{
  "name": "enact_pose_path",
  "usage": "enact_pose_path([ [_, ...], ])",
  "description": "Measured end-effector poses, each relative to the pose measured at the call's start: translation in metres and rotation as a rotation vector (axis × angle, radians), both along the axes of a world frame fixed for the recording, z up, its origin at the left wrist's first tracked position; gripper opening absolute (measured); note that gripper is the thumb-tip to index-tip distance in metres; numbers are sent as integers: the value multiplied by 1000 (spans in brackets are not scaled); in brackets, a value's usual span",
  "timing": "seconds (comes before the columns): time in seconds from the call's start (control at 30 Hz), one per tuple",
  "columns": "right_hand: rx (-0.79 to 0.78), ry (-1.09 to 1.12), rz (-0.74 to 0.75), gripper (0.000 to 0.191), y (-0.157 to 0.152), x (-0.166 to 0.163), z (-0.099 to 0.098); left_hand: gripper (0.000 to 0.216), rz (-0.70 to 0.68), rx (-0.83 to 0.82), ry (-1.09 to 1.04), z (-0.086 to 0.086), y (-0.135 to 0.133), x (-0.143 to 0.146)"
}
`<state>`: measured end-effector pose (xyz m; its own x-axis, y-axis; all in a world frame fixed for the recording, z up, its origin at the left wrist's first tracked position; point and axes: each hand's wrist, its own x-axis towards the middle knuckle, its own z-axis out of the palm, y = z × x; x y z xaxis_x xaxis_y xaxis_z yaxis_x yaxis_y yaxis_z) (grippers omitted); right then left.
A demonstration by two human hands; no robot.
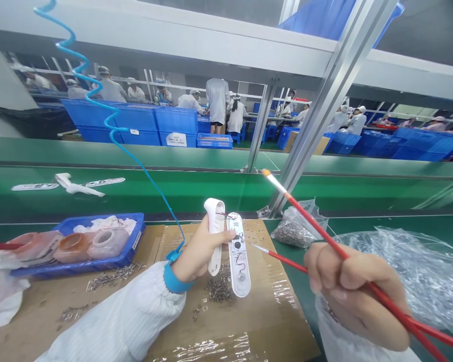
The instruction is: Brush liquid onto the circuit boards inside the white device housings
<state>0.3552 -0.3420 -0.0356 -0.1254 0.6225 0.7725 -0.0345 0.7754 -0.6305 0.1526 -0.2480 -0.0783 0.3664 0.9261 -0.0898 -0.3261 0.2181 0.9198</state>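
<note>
In the head view my left hand (202, 246) is closed around an opened white device made of two halves. Its curved white cover (215, 241) lies against my palm. My thumb presses on the long white half with the circuit board (238, 256), whose inside faces me; thin wires join the two. My right hand (358, 291) grips two red-handled paintbrushes. One brush (302, 211) points up with an orange-tan tip; the other brush (283, 259) has its pale tip just right of the circuit board. A blue wrist strap (177, 274) circles my left wrist.
Small metal parts (219, 286) lie piled on the cardboard (181, 322). A blue tray (136, 246) with jars stands left. Right are a bag of metal parts (298, 226) and clear plastic bags (407, 271). White device pieces (77, 186) rest on the green belt (166, 188). A coiled blue cord (139, 163) hangs down.
</note>
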Motion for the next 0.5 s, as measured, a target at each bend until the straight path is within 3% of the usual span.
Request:
enact_pose_path([
  [0.17, 81, 130, -114, 18, 5, 2, 0, 41, -15, 17, 72, 2, 25, -3],
  [0.3, 36, 222, -182, 24, 12, 2, -2, 31, -13, 79, 341, -4, 90, -2],
  [0.4, -12, 217, -231, 26, 13, 0, 0, 30, 79, 47, 527, -10, 144, -3],
  [0.5, -34, 156, -301, 24, 10, 1, 1, 29, 165, 48, 717, -11, 180, -11],
])
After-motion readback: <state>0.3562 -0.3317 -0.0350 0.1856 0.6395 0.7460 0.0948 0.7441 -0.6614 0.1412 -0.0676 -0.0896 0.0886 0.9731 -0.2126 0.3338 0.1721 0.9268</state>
